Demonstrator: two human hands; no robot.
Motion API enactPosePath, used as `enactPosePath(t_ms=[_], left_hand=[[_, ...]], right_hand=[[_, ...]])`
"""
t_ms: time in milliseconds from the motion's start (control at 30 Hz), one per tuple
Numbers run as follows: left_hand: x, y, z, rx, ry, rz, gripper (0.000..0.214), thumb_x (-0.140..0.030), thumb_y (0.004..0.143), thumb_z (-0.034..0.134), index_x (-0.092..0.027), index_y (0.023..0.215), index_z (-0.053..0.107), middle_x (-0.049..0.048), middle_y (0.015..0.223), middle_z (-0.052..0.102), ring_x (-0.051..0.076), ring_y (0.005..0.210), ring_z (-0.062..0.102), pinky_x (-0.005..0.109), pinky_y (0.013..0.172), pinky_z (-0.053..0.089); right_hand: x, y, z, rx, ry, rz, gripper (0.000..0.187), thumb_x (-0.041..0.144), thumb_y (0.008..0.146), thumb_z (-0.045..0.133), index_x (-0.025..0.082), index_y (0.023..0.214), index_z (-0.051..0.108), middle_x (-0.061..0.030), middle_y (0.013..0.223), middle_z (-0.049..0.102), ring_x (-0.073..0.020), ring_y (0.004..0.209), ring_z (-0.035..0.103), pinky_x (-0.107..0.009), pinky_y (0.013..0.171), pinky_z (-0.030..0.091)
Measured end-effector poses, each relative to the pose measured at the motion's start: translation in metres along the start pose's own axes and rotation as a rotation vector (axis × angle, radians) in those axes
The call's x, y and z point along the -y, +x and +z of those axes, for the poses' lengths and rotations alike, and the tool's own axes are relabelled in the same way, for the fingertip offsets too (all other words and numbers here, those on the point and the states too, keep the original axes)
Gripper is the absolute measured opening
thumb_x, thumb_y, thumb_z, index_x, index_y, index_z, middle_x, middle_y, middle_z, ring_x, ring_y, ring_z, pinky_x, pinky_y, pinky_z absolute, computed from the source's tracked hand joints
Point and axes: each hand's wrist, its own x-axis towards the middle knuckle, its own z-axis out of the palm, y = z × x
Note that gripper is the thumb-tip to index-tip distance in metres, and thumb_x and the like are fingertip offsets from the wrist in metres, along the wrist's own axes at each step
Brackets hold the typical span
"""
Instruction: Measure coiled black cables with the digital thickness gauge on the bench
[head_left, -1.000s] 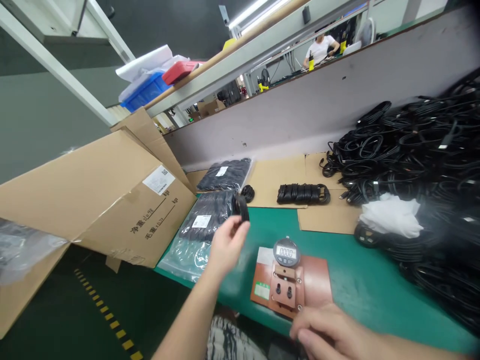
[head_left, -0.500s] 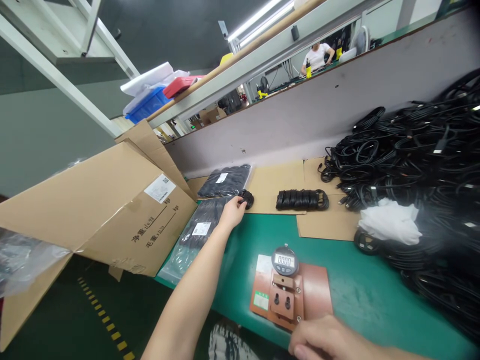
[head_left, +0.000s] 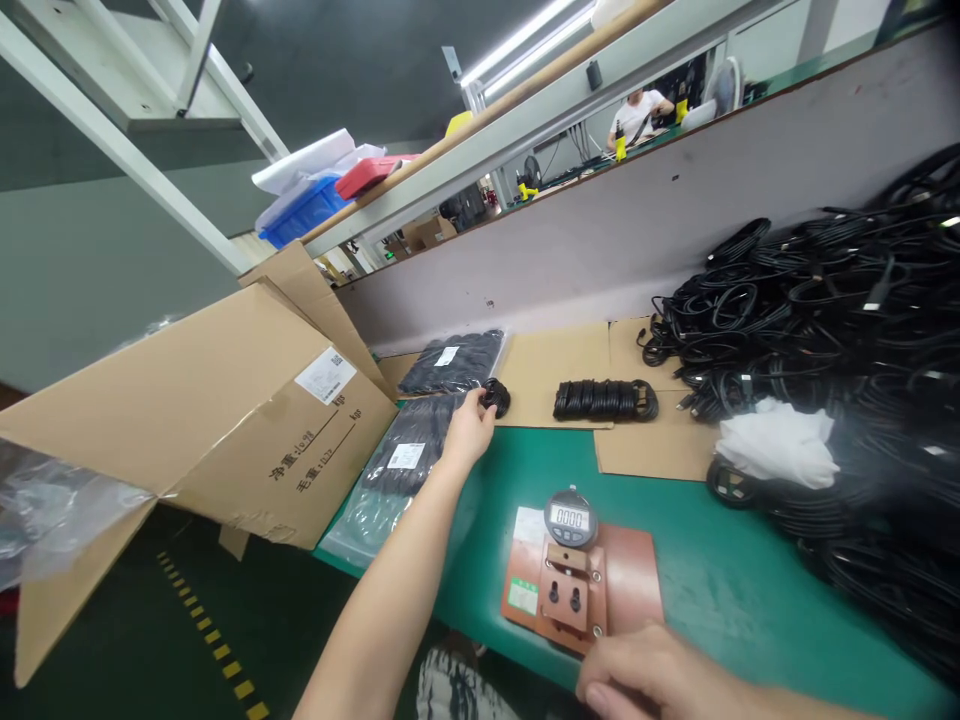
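My left hand (head_left: 469, 428) reaches out across the bench, its fingers closed on the near side of a small black coiled cable (head_left: 496, 398). This coil sits on the cardboard beside two clear bags of black cables; one bag (head_left: 451, 362) lies farther back, the other bag (head_left: 409, 455) nearer, both with white labels. At the bottom, my right hand (head_left: 645, 668) is curled by the bench's front edge, and its palm is hidden. Just beyond it stands a digital dial gauge (head_left: 571, 517) reading 0.000 on a reddish-brown fixture (head_left: 626, 580).
A row of coiled black cables (head_left: 604, 400) lies on cardboard sheets (head_left: 559, 350). At right rises a large heap of black cables (head_left: 817, 300) with white crumpled material (head_left: 780, 440) on it. An open carton (head_left: 247, 420) stands left. Behind the partition, a person (head_left: 637, 115) sits.
The view has shifted slightly. My left hand stays at the small coiled cable, and my right hand keeps its curled pose near the fixture.
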Motion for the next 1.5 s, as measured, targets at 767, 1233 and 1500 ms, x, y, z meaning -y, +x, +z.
enactPosePath(t_ms=[767, 1233, 1500], left_hand=[[-0.041, -0.120, 0.002, -0.004, -0.429, -0.036, 0.020, -0.027, 0.090, 0.058, -0.017, 0.106, 0.064, 0.0101, 0.115, 0.063, 0.019, 0.101, 0.063, 0.030, 0.088, 0.051], [-0.069, -0.316, -0.017, 0.096, -0.673, -0.130, 0.016, -0.015, 0.089, 0.059, -0.021, 0.100, 0.068, 0.0079, 0.117, 0.066, 0.019, 0.106, 0.063, 0.026, 0.094, 0.048], [-0.075, -0.325, -0.007, 0.082, -0.861, -0.119, 0.031, -0.017, 0.088, 0.061, -0.023, 0.116, 0.052, 0.0109, 0.132, 0.056, 0.018, 0.102, 0.062, 0.031, 0.093, 0.048]], right_hand=[[0.008, 0.001, -0.001, -0.010, 0.004, -0.038, 0.040, 0.032, 0.100, 0.035, 0.014, 0.085, 0.067, -0.0098, 0.072, 0.067, -0.0153, 0.064, 0.062, -0.021, 0.062, 0.050], [0.005, -0.006, -0.003, 0.076, 0.077, -0.031, 0.018, 0.027, 0.096, 0.049, 0.014, 0.099, 0.060, -0.0002, 0.061, 0.055, -0.0111, 0.053, 0.050, -0.020, 0.052, 0.040], [0.010, -0.006, -0.005, 0.102, 0.100, 0.076, 0.022, 0.026, 0.095, 0.049, 0.013, 0.080, 0.057, -0.0019, 0.061, 0.053, -0.0105, 0.051, 0.045, -0.022, 0.047, 0.036]])
